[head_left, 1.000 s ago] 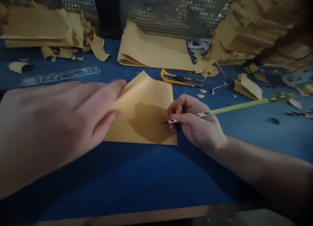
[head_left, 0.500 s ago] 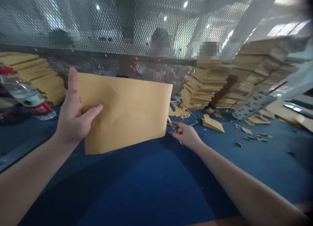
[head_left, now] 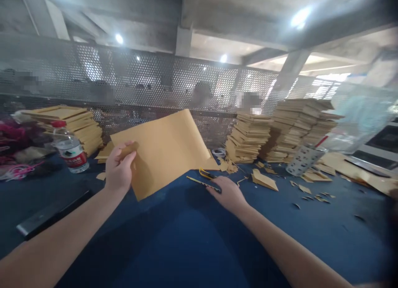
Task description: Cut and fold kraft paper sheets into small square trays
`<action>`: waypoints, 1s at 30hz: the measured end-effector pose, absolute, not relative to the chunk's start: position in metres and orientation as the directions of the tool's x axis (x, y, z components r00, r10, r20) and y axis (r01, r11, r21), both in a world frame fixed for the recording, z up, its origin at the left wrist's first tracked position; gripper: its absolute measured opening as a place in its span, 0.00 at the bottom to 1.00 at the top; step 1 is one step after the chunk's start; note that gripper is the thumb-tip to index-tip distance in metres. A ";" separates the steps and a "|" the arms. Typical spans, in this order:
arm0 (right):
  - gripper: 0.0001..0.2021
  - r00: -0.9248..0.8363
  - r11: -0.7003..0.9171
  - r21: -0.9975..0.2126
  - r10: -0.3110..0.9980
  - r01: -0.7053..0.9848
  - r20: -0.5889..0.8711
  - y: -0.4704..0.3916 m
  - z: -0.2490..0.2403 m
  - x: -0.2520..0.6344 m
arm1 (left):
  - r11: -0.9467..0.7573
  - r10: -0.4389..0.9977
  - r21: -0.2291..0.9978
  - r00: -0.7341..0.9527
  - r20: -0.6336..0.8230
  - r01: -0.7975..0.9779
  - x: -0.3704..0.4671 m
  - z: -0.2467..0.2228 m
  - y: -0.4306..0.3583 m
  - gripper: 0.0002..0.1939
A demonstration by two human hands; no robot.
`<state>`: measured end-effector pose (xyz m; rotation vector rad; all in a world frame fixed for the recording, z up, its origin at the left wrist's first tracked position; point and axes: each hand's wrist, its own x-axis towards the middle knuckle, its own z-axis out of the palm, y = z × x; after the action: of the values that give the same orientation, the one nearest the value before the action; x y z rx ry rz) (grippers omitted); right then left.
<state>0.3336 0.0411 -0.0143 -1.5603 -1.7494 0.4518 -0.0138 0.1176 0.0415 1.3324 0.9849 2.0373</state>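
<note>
A tan paper sheet (head_left: 168,151) is raised above the blue table (head_left: 174,246), its right end curling. My left hand (head_left: 120,167) grips its left edge, thumb in front and fingers folded. On the table right of the sheet, my right hand (head_left: 228,194) rests with its fingers over a thin patterned tool (head_left: 203,183), perhaps a pen or knife. Beside it lies a yellow and black item (head_left: 205,174), touching or close to the fingertips. Whether the right fingers grip either one is unclear.
Stacks of tan envelopes (head_left: 248,138) stand ahead, with more at left (head_left: 83,132) behind a water bottle (head_left: 73,153). A patterned cup (head_left: 304,159) leans at right near paper scraps (head_left: 263,179). A dark flat bar (head_left: 52,213) lies left. Mesh panel (head_left: 168,78) behind.
The camera view has tilted up. The sheet has turned, its right end now higher and curled. My left fingers have folded round its edge. My right hand is now lower, flatter on the table.
</note>
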 end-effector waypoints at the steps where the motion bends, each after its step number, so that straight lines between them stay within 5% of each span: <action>1: 0.19 0.000 0.217 -0.738 0.959 0.639 0.282 0.041 -0.010 0.320 | -0.600 0.738 0.800 -0.409 0.537 -0.033 -0.013 0.038 0.119 0.16; 5: 0.25 -0.062 0.274 -0.907 0.961 0.320 0.268 0.062 0.009 0.262 | -0.568 0.742 0.823 -0.441 0.504 -0.016 -0.006 0.020 0.121 0.15; 10: 0.25 0.035 0.300 -0.946 0.951 0.123 0.307 0.108 0.028 0.223 | -0.540 0.783 0.840 -0.332 0.526 0.058 0.000 -0.005 0.121 0.16; 16: 0.16 0.050 0.396 -0.881 0.906 0.260 0.421 0.124 0.067 0.239 | -0.606 0.606 0.702 -0.354 0.712 0.374 -0.022 0.020 0.123 0.20; 19: 0.09 -0.052 0.466 -0.787 0.870 0.404 0.490 0.109 0.095 0.245 | -0.701 0.536 0.513 -0.109 0.837 0.495 -0.024 0.052 0.104 0.23; 22: 0.07 -0.189 0.551 -0.673 0.823 0.493 0.536 0.084 0.118 0.241 | -0.751 0.461 0.172 0.320 0.827 0.637 -0.005 0.082 0.076 0.37; 24: 0.04 -0.298 0.618 -0.606 0.781 0.501 0.549 0.066 0.130 0.237 | -0.716 0.501 0.130 0.375 0.780 0.686 0.014 0.097 0.060 0.43; 25: 0.10 -0.384 0.675 -0.520 0.732 0.523 0.563 0.058 0.134 0.237 | -0.703 0.525 0.151 0.364 0.770 0.695 0.022 0.105 0.054 0.43; 27: 0.17 -0.474 0.724 -0.435 0.684 0.535 0.555 0.045 0.143 0.241 | -0.709 0.524 0.167 0.354 0.774 0.685 0.037 0.118 0.046 0.40; 30: 0.13 -0.513 0.742 -0.407 0.665 0.532 0.542 0.033 0.154 0.255 | -0.717 0.546 0.235 0.320 0.775 0.656 0.051 0.134 0.037 0.28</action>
<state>0.2547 0.0328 0.1535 -0.8965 -2.2383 0.2453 0.0509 0.0366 0.1338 2.6489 1.2134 1.4720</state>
